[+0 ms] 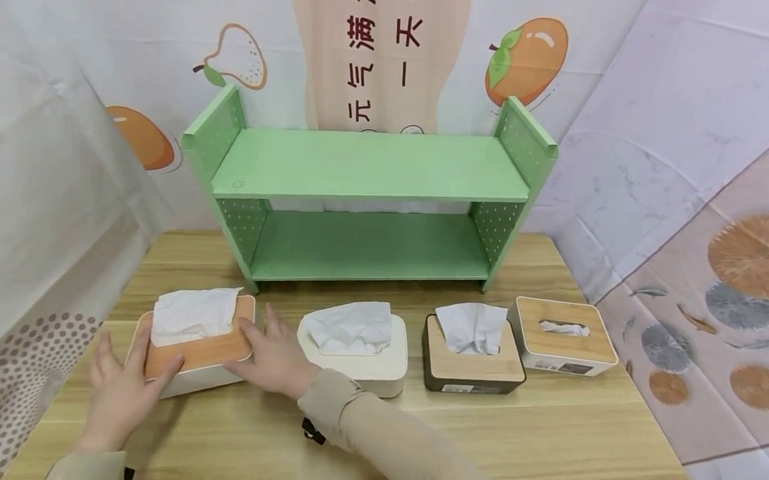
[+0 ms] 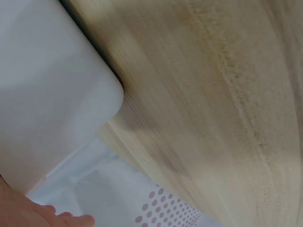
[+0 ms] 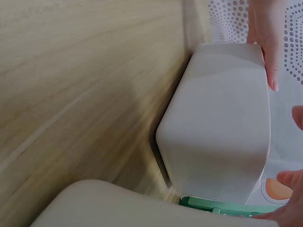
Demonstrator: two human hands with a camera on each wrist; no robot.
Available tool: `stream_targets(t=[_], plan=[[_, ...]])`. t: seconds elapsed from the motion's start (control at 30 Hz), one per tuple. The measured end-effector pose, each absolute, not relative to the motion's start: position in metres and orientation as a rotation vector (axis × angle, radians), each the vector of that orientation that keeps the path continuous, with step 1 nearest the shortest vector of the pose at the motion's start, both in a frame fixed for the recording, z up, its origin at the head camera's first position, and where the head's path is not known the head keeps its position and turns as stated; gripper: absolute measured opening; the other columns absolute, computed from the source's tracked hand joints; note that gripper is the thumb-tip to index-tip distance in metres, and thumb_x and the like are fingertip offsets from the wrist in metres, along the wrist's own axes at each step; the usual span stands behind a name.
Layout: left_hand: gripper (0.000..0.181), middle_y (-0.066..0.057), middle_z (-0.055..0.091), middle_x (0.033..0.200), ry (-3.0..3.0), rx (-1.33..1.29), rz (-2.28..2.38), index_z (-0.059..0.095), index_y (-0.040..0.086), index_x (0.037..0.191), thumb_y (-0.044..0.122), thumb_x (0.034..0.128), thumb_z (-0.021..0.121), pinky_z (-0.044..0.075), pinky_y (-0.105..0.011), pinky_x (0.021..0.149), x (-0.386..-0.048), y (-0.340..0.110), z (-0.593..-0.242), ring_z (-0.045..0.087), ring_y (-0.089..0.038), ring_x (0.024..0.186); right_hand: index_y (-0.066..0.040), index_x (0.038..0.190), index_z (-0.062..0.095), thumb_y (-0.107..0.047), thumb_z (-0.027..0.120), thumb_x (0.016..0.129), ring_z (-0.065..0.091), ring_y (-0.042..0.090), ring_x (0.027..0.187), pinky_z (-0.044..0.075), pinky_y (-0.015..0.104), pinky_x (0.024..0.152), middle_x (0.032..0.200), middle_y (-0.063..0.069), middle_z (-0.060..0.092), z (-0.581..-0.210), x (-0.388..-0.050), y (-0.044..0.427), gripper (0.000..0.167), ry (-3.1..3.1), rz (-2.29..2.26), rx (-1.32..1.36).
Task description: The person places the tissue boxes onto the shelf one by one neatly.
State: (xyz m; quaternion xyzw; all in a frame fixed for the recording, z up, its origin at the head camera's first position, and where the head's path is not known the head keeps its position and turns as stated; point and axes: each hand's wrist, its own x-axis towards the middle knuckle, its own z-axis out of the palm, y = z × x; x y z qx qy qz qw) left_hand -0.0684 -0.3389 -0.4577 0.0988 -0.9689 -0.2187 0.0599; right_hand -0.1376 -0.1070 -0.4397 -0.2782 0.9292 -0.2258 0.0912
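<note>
From where I stand, a dotted cloth hangs left of the hands, and straight beyond them a green shelf with 2 boards stands on the wood-grain surface, 1 foot close behind the box they attend to. Just right of the right hand, partly hidden by it and its sleeve, is a white-lidded tissue box, the nearest obstacle on that side. Farther right come a black tissue box with a pale wooden top, then a bamboo-topped box, well apart from both hands.

The orange-lidded tissue box sits on the surface between the 2 hands, slightly tilted in its line, its white walls smooth and rounded at the corners. A crumpled white tissue flops over the far part of its lid.

The left hand is spread wide at the box's left end, thumb laid along the near edge of the lid, other fingers fanned outward. The right hand is also spread, reaching across to the right end; whether its fingertips touch there I can't tell.
</note>
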Motion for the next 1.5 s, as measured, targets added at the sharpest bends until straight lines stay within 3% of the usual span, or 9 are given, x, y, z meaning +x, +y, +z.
stream_targets(t=[0.27, 0.73, 0.83, 0.93, 1.07, 1.13, 1.27, 1.37, 1.5], plan=[[0.092, -0.052, 0.024, 0.131, -3.009, 0.299, -0.821, 0.003, -0.001, 0.15, 0.049, 0.0923, 0.054, 0.029, -0.076, 0.083, -0.069, -0.347, -0.456, 0.029, -0.067, 0.113, -0.029, 0.149, 0.028, -0.052, 0.063, 0.084, 0.051, 0.024, 0.123, 0.046, 0.025, 0.094, 0.156, 0.018, 0.014, -0.437, -0.132, -0.12, 0.077, 2.513, -0.92, -0.675], [0.097, -0.039, 0.032, 0.139, -2.862, 0.373, -1.038, 0.018, 0.008, 0.152, 0.036, 0.079, 0.077, 0.033, -0.065, 0.09, -0.059, -0.355, -0.463, 0.037, -0.061, 0.118, -0.03, 0.139, 0.046, -0.03, 0.077, 0.08, 0.046, 0.021, 0.129, 0.044, 0.024, 0.097, 0.151, 0.011, 0.034, -0.45, -0.129, -0.133, 0.066, 2.527, -1.23, -0.475], [0.094, -0.038, 0.038, 0.137, -2.841, 0.394, -1.018, 0.026, 0.008, 0.15, 0.035, 0.0769, 0.078, 0.044, -0.035, 0.087, -0.059, -0.356, -0.464, 0.05, -0.048, 0.115, -0.032, 0.137, 0.047, -0.027, 0.078, 0.079, 0.042, 0.023, 0.134, 0.043, 0.024, 0.098, 0.151, 0.011, 0.034, -0.453, -0.126, -0.134, 0.066, 2.492, -1.32, -0.416], [0.09, -0.036, 0.041, 0.136, -2.827, 0.416, -0.997, 0.032, 0.008, 0.147, 0.035, 0.0757, 0.08, 0.036, -0.01, 0.069, -0.058, -0.356, -0.465, 0.053, -0.043, 0.111, -0.031, 0.137, 0.048, -0.024, 0.078, 0.078, 0.039, 0.025, 0.136, 0.043, 0.025, 0.099, 0.15, 0.012, 0.035, -0.456, -0.124, -0.135, 0.066, 2.479, -1.378, -0.399], [0.085, -0.036, 0.047, 0.131, -2.808, 0.443, -1.015, 0.037, 0.008, 0.145, 0.035, 0.0765, 0.079, 0.035, -0.013, 0.053, -0.055, -0.354, -0.466, 0.061, -0.022, 0.073, -0.031, 0.136, 0.049, -0.023, 0.079, 0.077, 0.039, 0.024, 0.136, 0.043, 0.024, 0.099, 0.15, 0.013, 0.036, -0.457, -0.123, -0.134, 0.067, 2.492, -1.396, -0.382], [0.081, -0.033, 0.057, 0.12, -2.79, 0.478, -1.03, 0.04, 0.009, 0.143, 0.036, 0.0769, 0.078, 0.036, -0.018, 0.046, -0.054, -0.353, -0.466, 0.049, -0.009, 0.055, -0.032, 0.135, 0.05, -0.023, 0.08, 0.077, 0.04, 0.024, 0.135, 0.043, 0.024, 0.099, 0.149, 0.013, 0.037, -0.456, -0.123, -0.133, 0.067, 2.504, -1.393, -0.369], [0.075, -0.007, 0.067, 0.09, -2.705, 0.571, -1.069, 0.047, 0.012, 0.139, 0.036, 0.0757, 0.079, 0.037, -0.024, 0.041, -0.053, -0.349, -0.462, 0.043, -0.004, 0.048, -0.032, 0.136, 0.049, -0.024, 0.079, 0.077, 0.041, 0.021, 0.134, 0.043, 0.023, 0.099, 0.15, 0.011, 0.036, -0.452, -0.122, -0.13, 0.067, 2.535, -1.406, -0.41], [0.073, 0.022, 0.061, 0.075, -2.617, 0.623, -1.119, 0.05, 0.015, 0.138, 0.031, 0.0738, 0.082, 0.039, -0.022, 0.043, -0.052, -0.347, -0.455, 0.049, -0.003, 0.049, -0.029, 0.137, 0.048, -0.025, 0.079, 0.078, 0.041, 0.02, 0.134, 0.042, 0.022, 0.099, 0.152, 0.011, 0.033, -0.446, -0.121, -0.13, 0.067, 2.584, -1.418, -0.498], [0.07, 0.04, 0.05, 0.064, -2.489, 0.654, -1.175, 0.053, 0.016, 0.135, 0.02, 0.072, 0.084, 0.038, -0.018, 0.041, -0.049, -0.342, -0.441, 0.052, 0.001, 0.047, -0.026, 0.138, 0.049, -0.025, 0.078, 0.079, 0.044, 0.022, 0.132, 0.043, 0.021, 0.098, 0.152, 0.014, 0.031, -0.434, -0.12, -0.129, 0.066, 2.653, -1.433, -0.609]])
